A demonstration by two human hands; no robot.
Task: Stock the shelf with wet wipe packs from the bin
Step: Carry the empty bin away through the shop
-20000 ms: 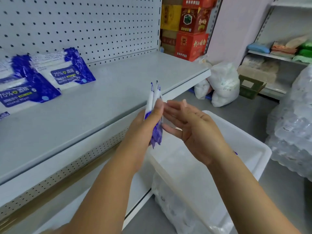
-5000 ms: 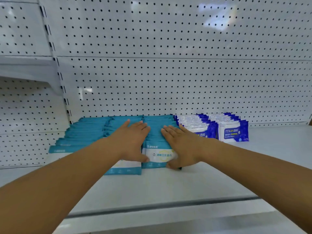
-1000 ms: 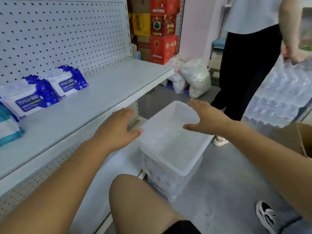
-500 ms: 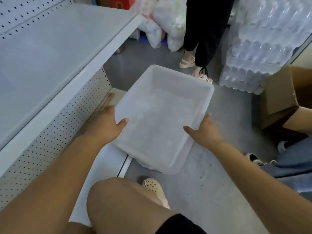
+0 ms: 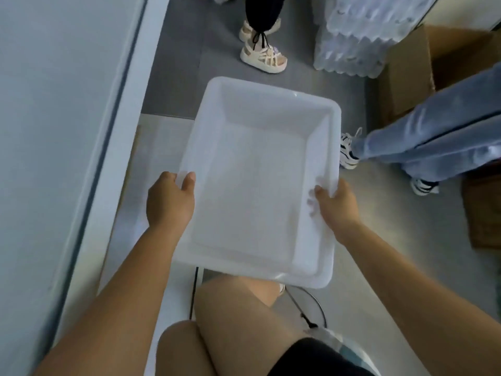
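**Head view.** Your left hand (image 5: 169,200) and right hand (image 5: 336,204) each grip 1 long side of the white bin (image 5: 271,89) at centre frame, fingers curled over the rim. This 2-sided hold balances the bin level above your knees. No wet wipe packs show inside it. The shelf (image 5: 54,104) fills the frame's left side. Stocking is probably finished.

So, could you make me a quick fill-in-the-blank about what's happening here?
1. Inside, the bin is ___.
2. The left hand grips the bin's ___ rim.
3. The right hand grips its ___ rim.
Missing words: empty; left; right.
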